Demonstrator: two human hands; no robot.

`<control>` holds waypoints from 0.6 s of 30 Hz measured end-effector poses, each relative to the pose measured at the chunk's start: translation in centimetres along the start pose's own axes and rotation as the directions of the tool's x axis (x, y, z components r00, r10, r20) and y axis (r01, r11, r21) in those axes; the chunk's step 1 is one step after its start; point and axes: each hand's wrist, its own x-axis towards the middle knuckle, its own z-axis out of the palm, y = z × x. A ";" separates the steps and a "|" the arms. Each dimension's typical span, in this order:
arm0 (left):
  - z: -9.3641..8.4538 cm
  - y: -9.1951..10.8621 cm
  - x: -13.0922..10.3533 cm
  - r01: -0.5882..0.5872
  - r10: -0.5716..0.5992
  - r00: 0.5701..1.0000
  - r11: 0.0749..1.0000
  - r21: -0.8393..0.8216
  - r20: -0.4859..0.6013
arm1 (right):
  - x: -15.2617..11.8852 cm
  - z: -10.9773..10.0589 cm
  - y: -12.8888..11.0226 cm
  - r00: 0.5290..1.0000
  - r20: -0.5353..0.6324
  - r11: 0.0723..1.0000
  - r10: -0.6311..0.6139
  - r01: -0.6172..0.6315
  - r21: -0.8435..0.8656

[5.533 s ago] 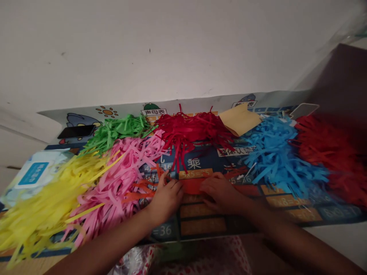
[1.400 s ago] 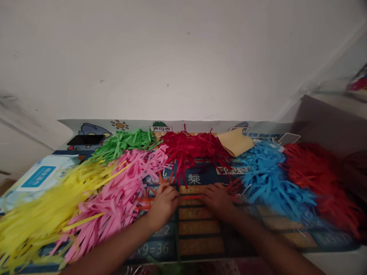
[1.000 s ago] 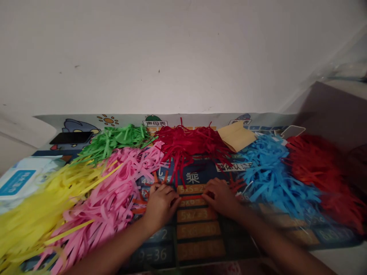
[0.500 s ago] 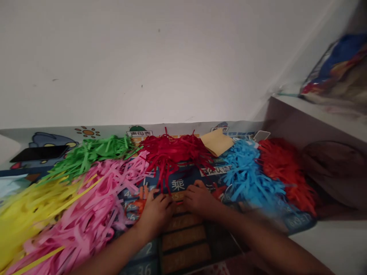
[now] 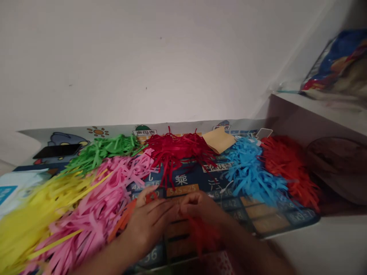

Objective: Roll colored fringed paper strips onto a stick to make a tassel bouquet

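Observation:
My left hand is closed on orange paper strips, which stick out beside the palm and between thumb and forefinger. Its fingers reach across to my right hand, curled tight around more orange-red strips that hang below it, blurred. Where the two hands meet, the middle of the bundle is hidden. Just behind them lies a dark red bunch of strips. Pink strips spread to the left of my left hand, and a blue bunch rests to the right of my right hand.
Green and yellow bunches lie left, an orange-red bunch right. A phone, a white packet and a tan paper piece lie on the printed mat. A grey box stands at right.
My hands have turned and come a little nearer to me. Orange strips now hang below my right hand and show left of my left hand. The view has shifted slightly.

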 end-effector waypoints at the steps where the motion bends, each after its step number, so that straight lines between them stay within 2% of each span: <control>1: 0.4 0.4 -0.4 0.056 -0.057 0.998 0.998 -0.039 -0.028 | 0.0 0.3 0.9 0.999 -0.032 0.998 -0.019 0.021 0.061; 4: 1.6 1.6 -1.6 0.250 -0.262 0.961 0.959 -0.132 -0.084 | -0.6 1.4 3.1 0.984 -0.138 0.971 -0.113 0.139 0.197; 6: 2.2 2.4 -1.9 0.374 -0.393 0.916 0.908 -0.187 -0.078 | -1.0 2.1 4.0 0.957 -0.239 0.946 -0.165 0.222 0.236; 8: 2.7 3.0 -1.9 0.445 -0.472 0.880 0.860 -0.250 -0.058 | -1.3 2.7 4.5 0.933 -0.319 0.926 -0.168 0.260 0.273; 10: 3.1 3.3 -1.6 0.457 -0.494 0.868 0.836 -0.304 -0.053 | -1.4 3.0 4.7 0.929 -0.340 0.910 -0.146 0.261 0.322; 14: 3.5 3.4 -1.2 0.440 -0.490 0.870 0.819 -0.368 -0.049 | -1.4 3.2 4.7 0.912 -0.388 0.894 -0.136 0.281 0.348; 18: 3.8 3.6 -1.2 0.452 -0.501 0.865 0.796 -0.403 -0.019 | -1.3 3.1 4.7 0.846 -0.520 0.878 -0.116 0.332 0.345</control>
